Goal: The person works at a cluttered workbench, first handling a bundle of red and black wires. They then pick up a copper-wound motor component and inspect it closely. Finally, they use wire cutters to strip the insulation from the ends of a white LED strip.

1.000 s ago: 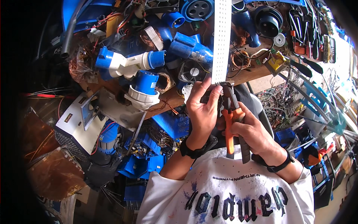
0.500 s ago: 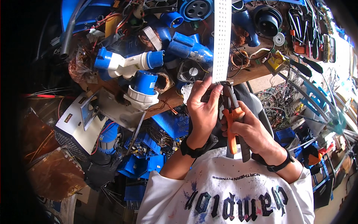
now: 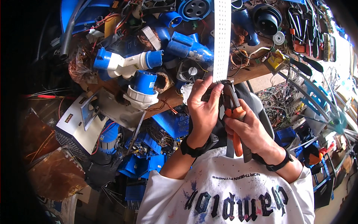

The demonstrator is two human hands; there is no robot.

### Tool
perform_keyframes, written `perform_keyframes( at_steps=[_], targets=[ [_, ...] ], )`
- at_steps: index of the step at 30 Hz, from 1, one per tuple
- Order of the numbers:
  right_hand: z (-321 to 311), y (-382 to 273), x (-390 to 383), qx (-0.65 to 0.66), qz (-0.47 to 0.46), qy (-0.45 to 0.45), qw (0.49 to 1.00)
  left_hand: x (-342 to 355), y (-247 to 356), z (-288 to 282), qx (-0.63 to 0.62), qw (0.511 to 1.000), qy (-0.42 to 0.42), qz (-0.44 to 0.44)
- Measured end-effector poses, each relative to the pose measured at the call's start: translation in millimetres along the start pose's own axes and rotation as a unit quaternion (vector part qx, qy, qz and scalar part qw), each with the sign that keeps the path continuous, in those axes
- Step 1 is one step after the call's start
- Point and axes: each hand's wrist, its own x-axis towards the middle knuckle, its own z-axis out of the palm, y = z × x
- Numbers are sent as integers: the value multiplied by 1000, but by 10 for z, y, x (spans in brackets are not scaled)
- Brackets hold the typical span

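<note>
- Your left hand [image 3: 203, 108] is closed on the lower end of a long white perforated strip [image 3: 221, 37], fingers curled over its bottom edge; the strip runs straight up from there to the top of the view, over the cluttered wooden bench [image 3: 246, 76].
- Your right hand [image 3: 249, 128] is wrapped tight around the orange-and-grey handles of a pair of pliers [image 3: 234, 115].
- The pliers' dark head points up and meets the strip's bottom end, right beside your left fingertips; whether the jaws bite the strip, you cannot tell from here.
- Both wrists carry black bands.
- On the bench to the left of the strip lie blue industrial plugs [image 3: 188, 46] and a white-and-blue connector [image 3: 126, 63].
- A small fan [image 3: 190, 71] sits just left of the strip's lower part.
- A tangle of wires [image 3: 278, 104] lies to your right.
</note>
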Motion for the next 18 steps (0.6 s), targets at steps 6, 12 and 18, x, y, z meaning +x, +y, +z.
perform_keyframes(
  at_steps=[6, 12, 18],
  targets=[
    [25, 32, 61, -17, -13, 8, 1000, -2, -29, 0, -26, 1000, 2, -5],
    [4, 137, 88, 25, -30, 12, 999, -12, -43, -9, -62, 997, -1, -34],
    [-43, 55, -15, 34, -19, -11, 999, 25, 51, -39, -146, 986, -23, -81]
  ],
)
